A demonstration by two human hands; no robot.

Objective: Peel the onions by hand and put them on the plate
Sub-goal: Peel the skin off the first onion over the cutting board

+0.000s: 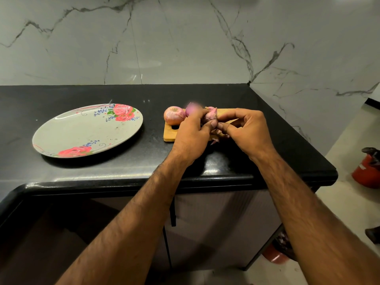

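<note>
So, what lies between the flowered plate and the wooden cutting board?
Nothing: in the head view, only bare black countertop separates the plate from the cutting board.

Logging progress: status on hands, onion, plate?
Left hand, right hand grip onion over cutting board, peeling. Second onion on board. Plate bare; path open.

Soft light falling from overhead, pale glare glinting on the black worktop (213, 165) near its front edge, the plate (61, 130) casting a dark shadow on its near side, one onion (192, 109) smearing into blur, straight lines bowing toward the frame edges, the cupboard (216, 223) below sitting in gloom.
</note>
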